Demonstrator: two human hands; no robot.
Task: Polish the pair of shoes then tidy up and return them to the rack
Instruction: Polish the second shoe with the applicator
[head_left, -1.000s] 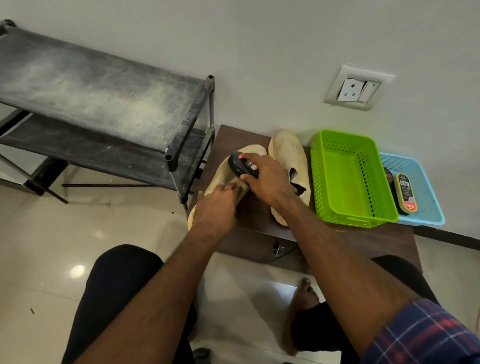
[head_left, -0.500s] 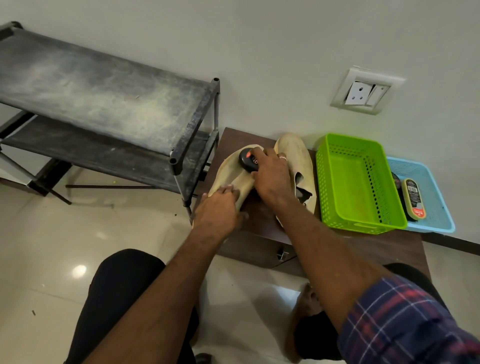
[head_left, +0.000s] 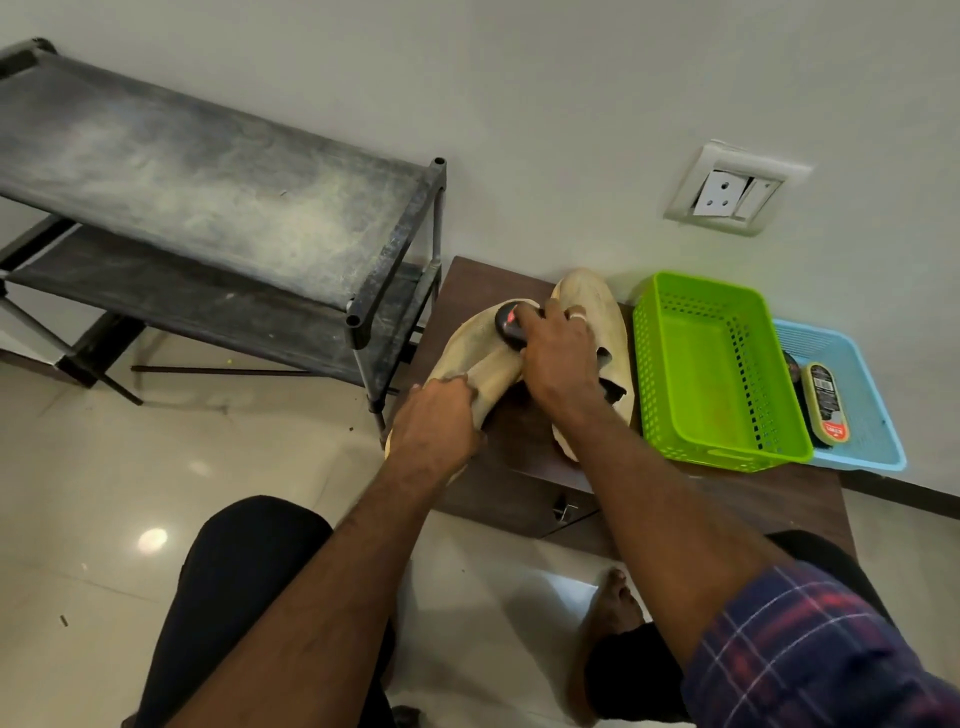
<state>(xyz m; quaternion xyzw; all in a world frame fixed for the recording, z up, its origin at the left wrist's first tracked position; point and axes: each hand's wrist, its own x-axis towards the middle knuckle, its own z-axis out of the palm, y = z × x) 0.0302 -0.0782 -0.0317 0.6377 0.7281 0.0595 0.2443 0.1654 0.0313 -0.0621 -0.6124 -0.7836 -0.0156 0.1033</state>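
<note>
A dark shoe rack (head_left: 218, 208) with two dusty shelves stands by the wall, left of the low brown table (head_left: 727, 499). On the table's left end lies a tan shoe (head_left: 483, 358), its toe pointing toward the wall and its heel hanging over the table's front edge. The left hand (head_left: 436, 431) sits on the heel end of this shoe, with the fingers curled over its top, holding it. Farther up the same shoe, nearer the wall, the right hand (head_left: 558, 358) grips a small black polish applicator (head_left: 511, 327) with a red spot and presses it on the toe part. A ring shows on one finger of this hand. The second tan shoe (head_left: 597, 317) lies just right of the first, partly hidden under the right hand and arm. Next on the table comes a green basket (head_left: 722, 452). Right of it is a blue tray (head_left: 862, 447), and inside the tray lies another polish bottle (head_left: 826, 402).
</note>
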